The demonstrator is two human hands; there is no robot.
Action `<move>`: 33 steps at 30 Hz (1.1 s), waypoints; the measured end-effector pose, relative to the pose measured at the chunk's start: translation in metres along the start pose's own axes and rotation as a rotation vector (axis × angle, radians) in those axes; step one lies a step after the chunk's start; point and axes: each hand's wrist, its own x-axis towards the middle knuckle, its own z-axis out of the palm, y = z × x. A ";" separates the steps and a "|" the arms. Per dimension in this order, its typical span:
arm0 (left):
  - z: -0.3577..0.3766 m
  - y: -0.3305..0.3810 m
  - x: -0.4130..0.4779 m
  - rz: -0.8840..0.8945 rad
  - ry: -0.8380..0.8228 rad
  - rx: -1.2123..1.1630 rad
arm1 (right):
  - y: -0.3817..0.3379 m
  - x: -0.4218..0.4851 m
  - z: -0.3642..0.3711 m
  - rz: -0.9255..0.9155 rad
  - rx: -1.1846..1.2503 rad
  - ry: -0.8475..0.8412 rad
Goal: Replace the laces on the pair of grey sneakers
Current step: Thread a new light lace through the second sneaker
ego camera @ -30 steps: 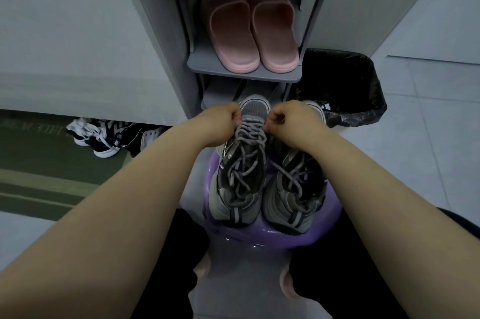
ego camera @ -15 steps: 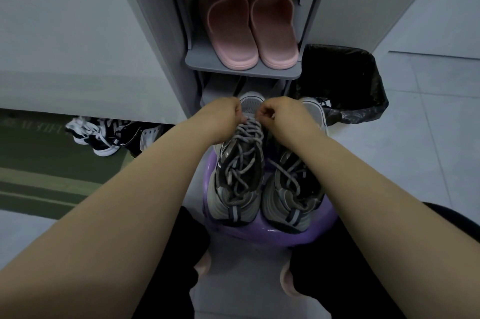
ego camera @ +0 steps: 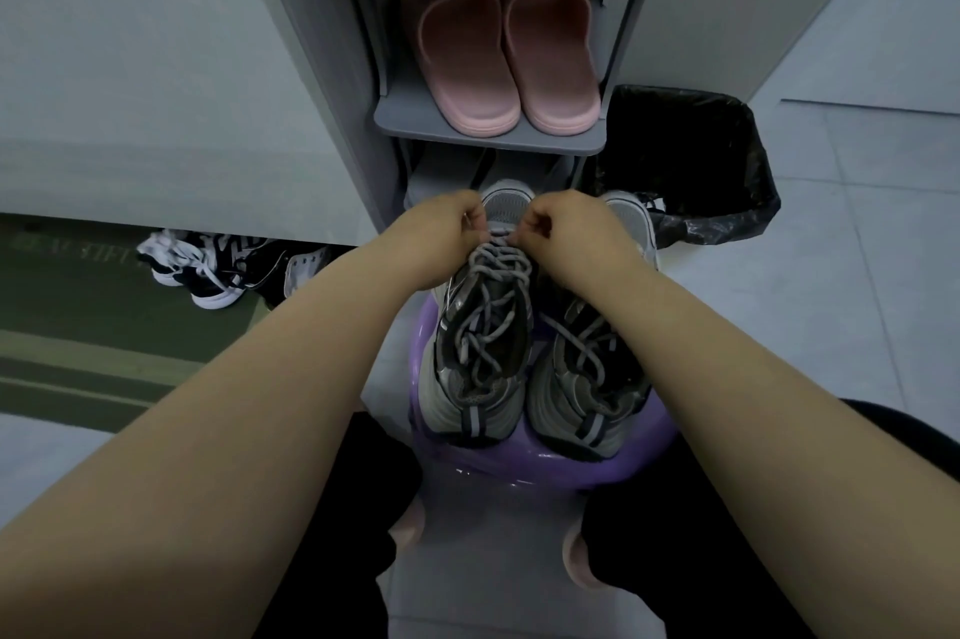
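Grey lace (ego camera: 493, 269) on the left sneaker (ego camera: 475, 363) is pinched at the toe end by both hands. The left hand (ego camera: 447, 235) and the right hand (ego camera: 569, 235) sit close together with their fingers curled in. Both bare arms reach straight out from the body. The right sneaker (ego camera: 582, 378) stands just beside the left one, partly under the right wrist. Both sneakers stand on a purple stool (ego camera: 641, 461), toes pointing away. Behind them a grey shoe rack (ego camera: 488, 139) holds pink slippers (ego camera: 498, 66) on one shelf. A bin with a black bag (ego camera: 691, 160) stands next to the rack; inside is too dark to see. Black and white shoes (ego camera: 208, 269) lie on the floor, well off to the left.
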 end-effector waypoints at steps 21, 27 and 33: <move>-0.006 0.015 -0.009 -0.198 -0.102 -0.199 | -0.002 -0.009 -0.003 0.088 0.071 -0.061; -0.005 0.007 -0.011 -0.249 -0.094 -0.254 | 0.001 -0.011 -0.008 0.061 0.009 -0.123; -0.007 0.012 -0.017 -0.174 -0.066 -0.153 | -0.002 -0.018 -0.011 0.042 -0.007 -0.069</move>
